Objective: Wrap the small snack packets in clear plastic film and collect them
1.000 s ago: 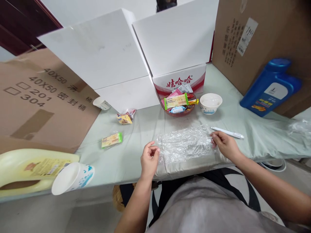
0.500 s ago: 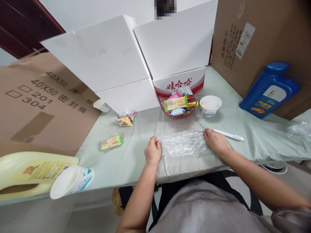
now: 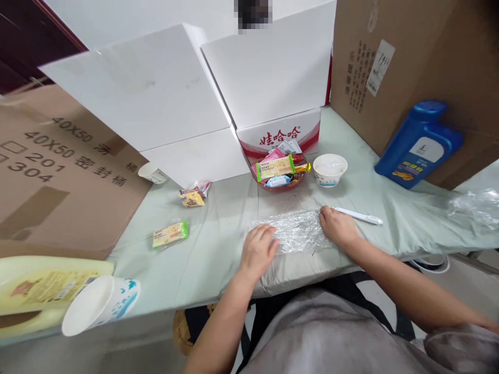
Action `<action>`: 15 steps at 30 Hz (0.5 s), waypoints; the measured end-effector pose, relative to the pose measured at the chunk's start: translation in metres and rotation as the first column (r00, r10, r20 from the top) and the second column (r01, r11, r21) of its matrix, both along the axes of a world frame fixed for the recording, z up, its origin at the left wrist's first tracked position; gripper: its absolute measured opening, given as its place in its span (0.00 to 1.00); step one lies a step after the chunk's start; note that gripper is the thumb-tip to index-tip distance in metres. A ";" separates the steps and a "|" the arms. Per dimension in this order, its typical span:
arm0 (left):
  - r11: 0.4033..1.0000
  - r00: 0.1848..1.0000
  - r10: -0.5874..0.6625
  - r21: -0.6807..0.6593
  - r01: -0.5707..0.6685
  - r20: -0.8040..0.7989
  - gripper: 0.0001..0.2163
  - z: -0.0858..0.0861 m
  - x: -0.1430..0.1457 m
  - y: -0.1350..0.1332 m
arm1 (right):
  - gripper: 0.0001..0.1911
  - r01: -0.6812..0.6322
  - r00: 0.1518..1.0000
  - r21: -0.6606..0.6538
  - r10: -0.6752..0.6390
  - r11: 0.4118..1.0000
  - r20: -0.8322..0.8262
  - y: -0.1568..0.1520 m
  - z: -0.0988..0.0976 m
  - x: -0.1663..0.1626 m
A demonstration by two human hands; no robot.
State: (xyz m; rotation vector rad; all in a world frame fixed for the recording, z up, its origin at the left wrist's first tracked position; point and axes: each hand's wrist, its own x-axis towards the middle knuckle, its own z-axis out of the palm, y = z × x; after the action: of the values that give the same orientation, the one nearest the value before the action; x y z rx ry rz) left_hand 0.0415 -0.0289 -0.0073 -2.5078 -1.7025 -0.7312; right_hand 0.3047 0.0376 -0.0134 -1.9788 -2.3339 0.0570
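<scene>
A crinkled sheet of clear plastic wrap [image 3: 298, 231] lies flat near the table's front edge. My left hand [image 3: 259, 248] rests over its left end, fingers spread apart and laid across the plastic. At the opposite end, my right hand [image 3: 336, 224] has its fingers closed on the wrap's edge. Just beyond that hand is a white pen [image 3: 358, 215], lying on the cloth. Behind the wrap stands a reddish bowl [image 3: 286, 186] heaped with packaged snacks, a green-ended biscuit packet [image 3: 275, 168] on top.
A paper cup [image 3: 330, 170] stands right of the bowl. Leftward lie another biscuit packet [image 3: 170, 235] and small snack packets [image 3: 194, 195]. A tilted paper cup [image 3: 102, 304] and yellow jug [image 3: 50, 288] are at front left; a blue bottle [image 3: 421, 145] leans at right. Boxes [image 3: 268, 72] line the back.
My left hand has loosened from the wrap's left edge and moved inward over it, its fingers now spread. My right hand keeps its place at the right end. The view has shifted slightly.
</scene>
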 end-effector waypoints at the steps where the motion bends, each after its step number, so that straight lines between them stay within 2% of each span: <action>1: 0.995 0.996 -0.067 -0.078 0.062 -0.060 0.18 -0.005 0.006 0.000 | 0.15 0.005 1.000 -0.016 -0.005 1.000 -0.002 0.002 0.001 0.003; 4: 0.972 0.978 -0.106 -0.227 0.064 -0.178 0.30 -0.022 0.013 -0.001 | 0.16 0.080 0.996 -0.023 -0.081 0.997 -0.024 0.009 0.007 0.017; 6: 0.967 0.975 -0.102 -0.248 0.051 -0.195 0.31 -0.028 0.012 -0.002 | 0.17 0.118 0.992 0.051 -0.115 0.992 -0.059 0.011 0.011 0.025; 7: 0.967 0.975 -0.104 -0.247 0.054 -0.196 0.32 -0.029 0.012 -0.003 | 0.18 0.093 0.993 0.105 -0.084 0.990 -0.083 0.010 0.013 0.026; 9: 0.970 0.975 -0.104 -0.238 0.056 -0.195 0.32 -0.027 0.012 -0.003 | 0.20 -0.074 0.989 0.203 0.098 0.976 -0.110 0.003 0.012 0.021; 12: 0.971 0.974 -0.099 -0.234 0.050 -0.206 0.32 -0.024 0.013 -0.003 | 0.28 -0.424 0.890 0.217 0.449 0.879 -0.078 -0.012 0.001 0.003; 13: 0.970 0.972 -0.099 -0.238 0.047 -0.211 0.32 -0.023 0.012 -0.003 | 0.32 -0.493 0.857 0.184 0.511 0.851 -0.065 -0.016 -0.004 -0.002; 15: 0.967 0.970 -0.089 -0.254 0.029 -0.227 0.35 -0.023 0.006 -0.003 | 0.38 -0.537 0.837 0.113 0.545 0.836 -0.050 -0.021 -0.016 -0.010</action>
State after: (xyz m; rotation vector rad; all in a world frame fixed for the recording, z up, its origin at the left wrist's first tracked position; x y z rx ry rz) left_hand 0.0472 -0.0319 -0.0306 -2.6846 -1.7353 -0.2151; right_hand 0.2950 0.0171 -0.0298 -1.1872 -2.7023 0.0571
